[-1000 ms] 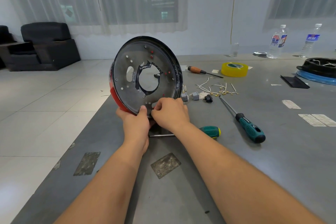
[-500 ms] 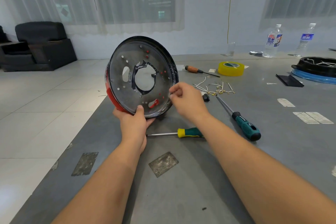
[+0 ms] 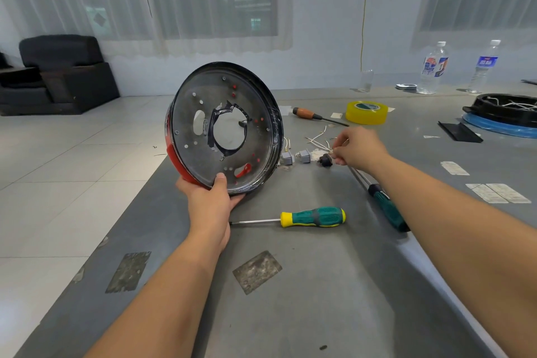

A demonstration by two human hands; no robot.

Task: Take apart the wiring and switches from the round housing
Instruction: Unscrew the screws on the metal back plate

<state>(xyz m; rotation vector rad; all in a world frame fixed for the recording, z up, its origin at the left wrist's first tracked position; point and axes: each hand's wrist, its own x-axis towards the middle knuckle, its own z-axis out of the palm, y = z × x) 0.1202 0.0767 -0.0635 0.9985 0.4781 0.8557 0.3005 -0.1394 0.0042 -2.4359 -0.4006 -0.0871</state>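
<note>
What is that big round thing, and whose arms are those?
The arms belong to a person wearing a camera on their head, so you see what they see. The left hand holds a round housing tilted up on a grey table; its grip is on the bottom rim. The right hand reaches to a little pile of white wires, next to a black switch and two grey switches. Nearby lie a green-and-yellow screwdriver, a dark green screwdriver, a wooden-handled screwdriver and a yellow tape roll.

The left hand (image 3: 209, 203) grips with thumb up, arm extended; the right hand (image 3: 359, 147) reaches forward, fingertips pinched together.
</note>
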